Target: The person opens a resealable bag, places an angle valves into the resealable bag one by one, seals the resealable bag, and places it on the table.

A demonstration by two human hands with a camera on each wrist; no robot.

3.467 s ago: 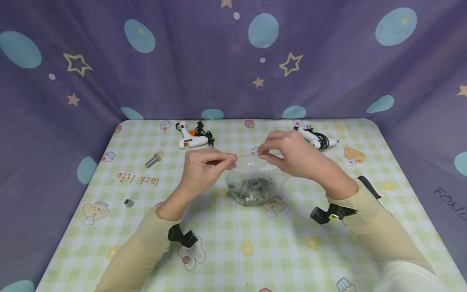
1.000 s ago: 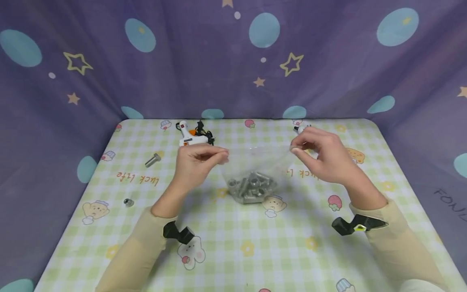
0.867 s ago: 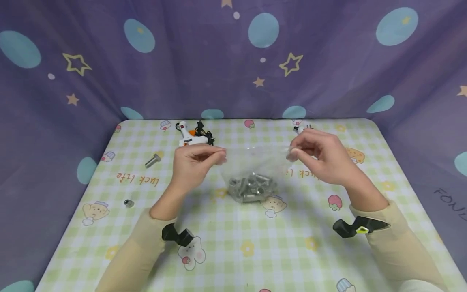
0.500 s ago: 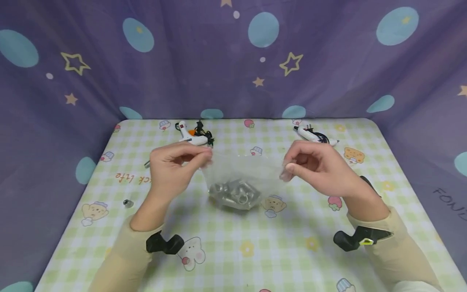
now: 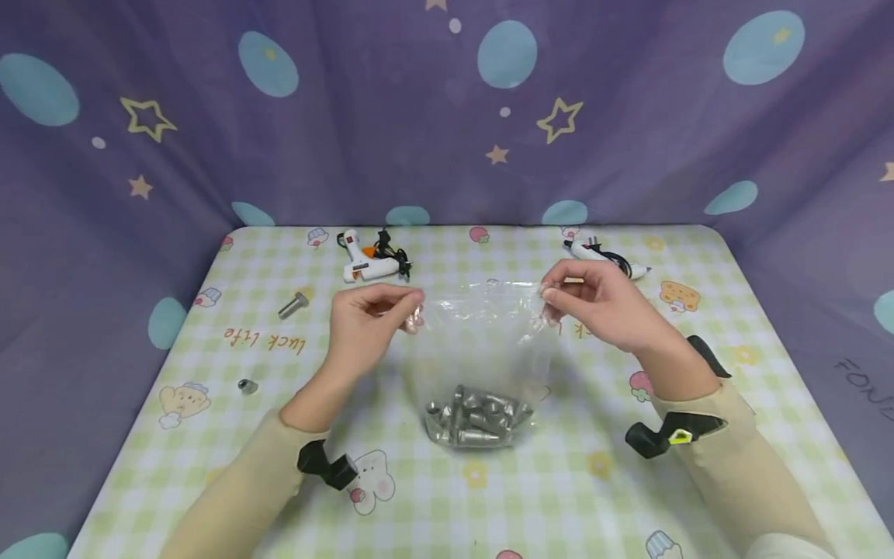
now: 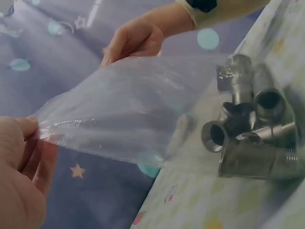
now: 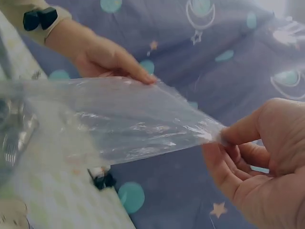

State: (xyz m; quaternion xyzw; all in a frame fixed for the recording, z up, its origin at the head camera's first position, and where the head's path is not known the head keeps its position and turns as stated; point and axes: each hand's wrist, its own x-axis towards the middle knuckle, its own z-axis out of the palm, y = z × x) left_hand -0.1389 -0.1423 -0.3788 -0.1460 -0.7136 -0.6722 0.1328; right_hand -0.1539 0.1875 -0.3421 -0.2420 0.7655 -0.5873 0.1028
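A clear plastic bag [image 5: 482, 334] is stretched between both hands in the head view. My left hand [image 5: 366, 322] pinches its upper left corner between thumb and fingers. At the upper right corner, my right hand [image 5: 601, 307] does the same. Several hollow grey metal fittings [image 5: 478, 419] are bunched at the bottom of the bag; in the left wrist view one metal fitting [image 6: 255, 160] shows fine threads at its end. Whether the bag's bottom touches the table is unclear.
Two white glue guns, one at back left [image 5: 370, 264] and one at back right [image 5: 608, 260], lie with black cords. A metal bolt [image 5: 293, 305] and a small metal fitting [image 5: 247, 386] lie at left. The right arm partly covers a black-handled screwdriver [image 5: 708, 357].
The hands have moved apart since the oldest frame, widening the bag. In the last half second the left hand went right, and the fittings came lower and nearer the front.
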